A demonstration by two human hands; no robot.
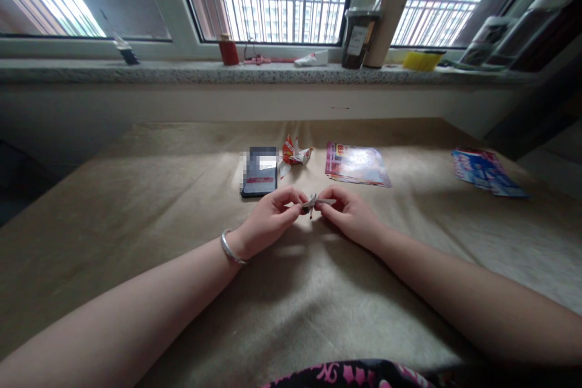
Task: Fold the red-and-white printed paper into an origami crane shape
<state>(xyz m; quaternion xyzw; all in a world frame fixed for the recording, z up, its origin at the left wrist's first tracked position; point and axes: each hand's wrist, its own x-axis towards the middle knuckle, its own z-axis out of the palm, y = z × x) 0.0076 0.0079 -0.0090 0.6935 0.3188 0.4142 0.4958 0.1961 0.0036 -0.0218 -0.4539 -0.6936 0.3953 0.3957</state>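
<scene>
Between my two hands is a small piece of folded paper [311,201], pale with a few dark spots and several points sticking out. My left hand [277,218], with a silver bangle at the wrist, pinches its left side between thumb and fingers. On the other side my right hand [348,212] pinches the right part, and a pale tip shows past the fingers. Just beyond the hands stands a folded paper crane [294,154] in orange and white. A dark phone [259,179] lies left of the crane, its screen partly blurred out.
A stack of pinkish printed sheets [357,165] lies behind my right hand. Blue and red printed sheets [487,173] are fanned out at the far right of the cloth-covered table [136,206]. Along the windowsill [173,74] stand a dark jar [359,39], a red container [228,50] and a yellow object [422,60].
</scene>
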